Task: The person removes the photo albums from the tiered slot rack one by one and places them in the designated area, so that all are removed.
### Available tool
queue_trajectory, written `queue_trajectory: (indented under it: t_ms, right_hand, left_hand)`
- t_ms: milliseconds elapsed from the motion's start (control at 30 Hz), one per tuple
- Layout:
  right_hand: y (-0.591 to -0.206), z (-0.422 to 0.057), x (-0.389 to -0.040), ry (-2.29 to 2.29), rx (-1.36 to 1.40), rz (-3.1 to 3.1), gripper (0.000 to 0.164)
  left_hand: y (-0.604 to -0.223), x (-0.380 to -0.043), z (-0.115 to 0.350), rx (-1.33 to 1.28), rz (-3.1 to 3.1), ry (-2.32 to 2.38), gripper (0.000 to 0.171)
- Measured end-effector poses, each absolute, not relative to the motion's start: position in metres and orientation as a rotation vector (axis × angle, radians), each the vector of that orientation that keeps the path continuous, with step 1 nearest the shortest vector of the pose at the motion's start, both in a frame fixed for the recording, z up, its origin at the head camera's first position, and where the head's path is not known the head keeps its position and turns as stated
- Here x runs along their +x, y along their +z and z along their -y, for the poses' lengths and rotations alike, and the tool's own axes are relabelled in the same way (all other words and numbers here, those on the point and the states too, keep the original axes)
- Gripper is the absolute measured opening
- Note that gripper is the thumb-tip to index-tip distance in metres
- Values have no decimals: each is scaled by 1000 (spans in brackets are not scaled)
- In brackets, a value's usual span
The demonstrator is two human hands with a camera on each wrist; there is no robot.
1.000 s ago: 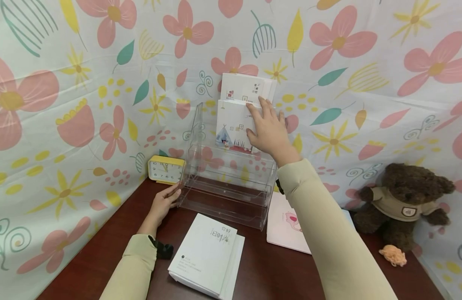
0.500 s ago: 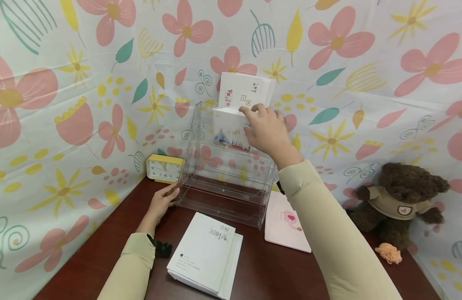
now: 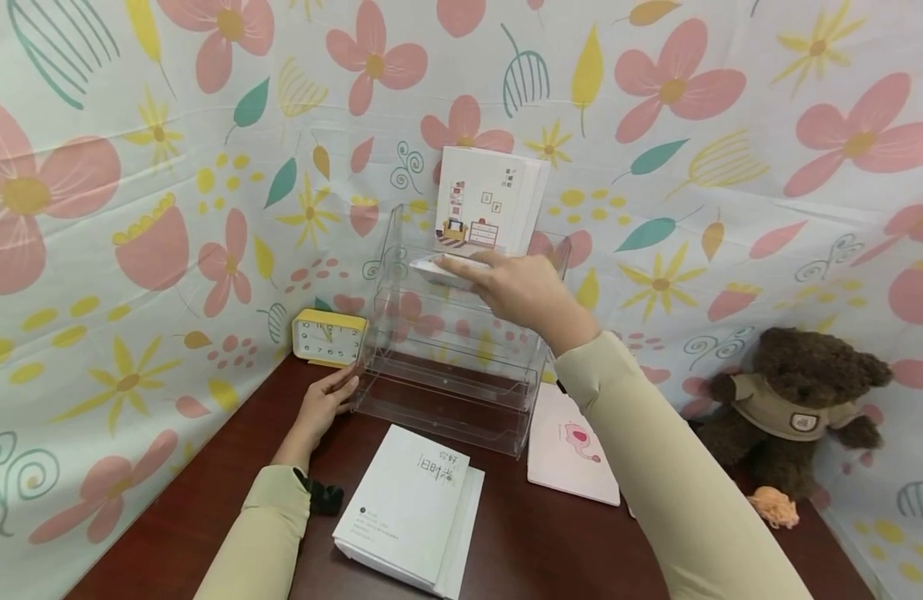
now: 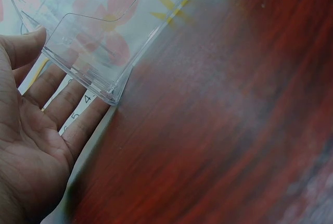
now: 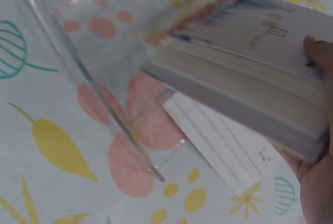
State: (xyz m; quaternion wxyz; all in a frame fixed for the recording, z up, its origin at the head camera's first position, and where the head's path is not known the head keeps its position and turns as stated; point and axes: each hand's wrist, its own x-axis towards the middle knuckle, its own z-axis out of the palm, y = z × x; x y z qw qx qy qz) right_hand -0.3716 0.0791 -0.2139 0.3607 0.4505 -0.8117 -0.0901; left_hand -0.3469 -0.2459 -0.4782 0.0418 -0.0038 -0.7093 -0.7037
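Observation:
My right hand [image 3: 532, 292] grips a thick book [image 5: 229, 86] at the top tier of a clear acrylic rack [image 3: 448, 427]. In the right wrist view the thumb lies on its illustrated cover, with fingers on the far side. The head view shows this book tipped nearly flat, its edge toward me. Behind it a white book [image 3: 479, 208] with a drawn room on its cover stands upright in the rack. Down at the rack's lower left side rests my left hand [image 3: 326, 410], its fingers straight along the outer wall and the thumb by the front edge in the left wrist view.
White books [image 3: 401, 508] are stacked on the dark wooden table in front of the rack. A yellow clock [image 3: 328, 337] stands to its left. A pink book [image 3: 569, 454] lies to the right, then a brown teddy bear [image 3: 795, 400] and an orange yarn bundle [image 3: 774, 507].
The right hand has tipped the front book from upright down toward me and lowered it, uncovering the cover of the book behind. The left hand has stayed at the rack's side.

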Motion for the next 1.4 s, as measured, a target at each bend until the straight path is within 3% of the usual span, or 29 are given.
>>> queue_trajectory:
  t_ms: [133, 500, 833, 1267, 1400]
  right_hand:
    - [-231, -84, -367, -251, 1230, 2011, 54]
    - [-275, -89, -355, -212, 1098, 1985, 76]
    - [-285, -90, -351, -158, 1108, 1924, 64]
    - [-294, -96, -342, -119, 1032, 1912, 79]
    - [-295, -97, -332, -44, 982, 1860, 74]
  left_hand:
    - [-480, -347, 244, 0, 2164, -2134, 56]
    - [-463, -334, 242, -5, 2165, -2186, 53]
    - [-480, -344, 245, -6, 2182, -2135, 56]
    - [-483, -345, 246, -4, 2180, -2139, 61]
    - [-482, -344, 245, -8, 2168, -2136, 61]
